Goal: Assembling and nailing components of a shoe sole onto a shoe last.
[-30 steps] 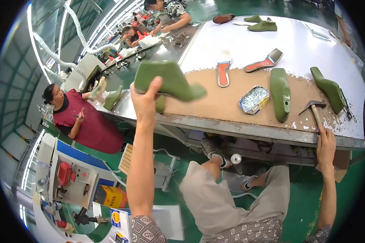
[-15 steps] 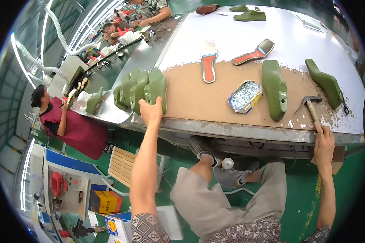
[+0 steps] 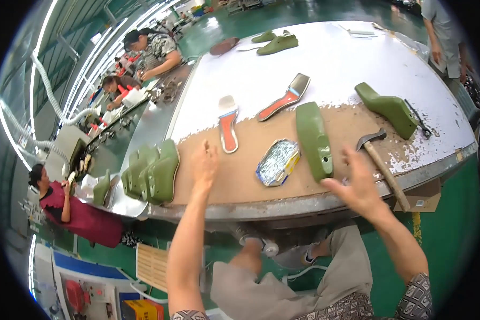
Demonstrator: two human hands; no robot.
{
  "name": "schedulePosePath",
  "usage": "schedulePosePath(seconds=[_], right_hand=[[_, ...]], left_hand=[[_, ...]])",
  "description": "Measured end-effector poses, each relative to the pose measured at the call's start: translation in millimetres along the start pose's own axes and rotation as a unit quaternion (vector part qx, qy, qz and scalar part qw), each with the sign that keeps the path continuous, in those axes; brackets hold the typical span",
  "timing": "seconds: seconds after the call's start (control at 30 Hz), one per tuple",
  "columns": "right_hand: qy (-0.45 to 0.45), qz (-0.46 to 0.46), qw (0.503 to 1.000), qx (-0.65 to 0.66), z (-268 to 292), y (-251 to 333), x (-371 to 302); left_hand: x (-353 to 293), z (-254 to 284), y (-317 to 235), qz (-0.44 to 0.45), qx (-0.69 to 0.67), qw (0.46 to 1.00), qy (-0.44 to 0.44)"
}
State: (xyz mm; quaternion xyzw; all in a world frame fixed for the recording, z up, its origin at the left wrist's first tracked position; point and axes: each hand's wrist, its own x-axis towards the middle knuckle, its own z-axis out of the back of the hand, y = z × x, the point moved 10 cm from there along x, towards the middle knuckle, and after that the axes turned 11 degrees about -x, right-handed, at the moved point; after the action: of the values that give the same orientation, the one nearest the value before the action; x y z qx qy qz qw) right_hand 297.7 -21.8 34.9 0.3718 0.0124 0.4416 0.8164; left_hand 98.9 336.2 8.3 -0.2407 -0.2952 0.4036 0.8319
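Hands (image 3: 360, 188) now off last (image 3: 162, 173) and hammer (image 3: 385, 173) (wooden-handled)

No lettering can be read, even on the yellow-and-orange carton (image 3: 143, 309).

Shoemaking workshop: green shoe lasts (image 3: 313, 136), red-topped insoles (image 3: 228, 133) and a hammer (image 3: 385, 172) on a worn worktable (image 3: 341, 64); co-workers (image 3: 159, 56) along a long metal bench (image 3: 148, 121); white ribbed hose (image 3: 44, 82); strip lights (image 3: 13, 133) overhead; green floor (image 3: 456, 213)
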Motion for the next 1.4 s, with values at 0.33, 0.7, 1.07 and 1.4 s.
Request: schedulePosePath(seconds=[0.33,0.7,1.07,1.4], right_hand=[[-0.024,-0.037,0.998,0.047,-48.0,-13.9,34.7],[0.032,-0.037,0.888,0.458,-10.4,39.9,-16.1],[0.054,0.334,0.935,0.105,-21.3,182.6,-89.0],[0.195,0.145,0.928,0.282,-70.7,136.1,-82.8]], left_hand=[[52.7,-73.4,46.7,0.186,-0.196,0.956,0.11],[-133.5,21.8,-105.4,0.037,-0.59,0.806,-0.029],[-204.3,-3.0,-104.4,0.15,-0.861,0.482,0.061],[-198.5,95.4,-114.9,-0.045,-0.805,0.578,-0.128]])
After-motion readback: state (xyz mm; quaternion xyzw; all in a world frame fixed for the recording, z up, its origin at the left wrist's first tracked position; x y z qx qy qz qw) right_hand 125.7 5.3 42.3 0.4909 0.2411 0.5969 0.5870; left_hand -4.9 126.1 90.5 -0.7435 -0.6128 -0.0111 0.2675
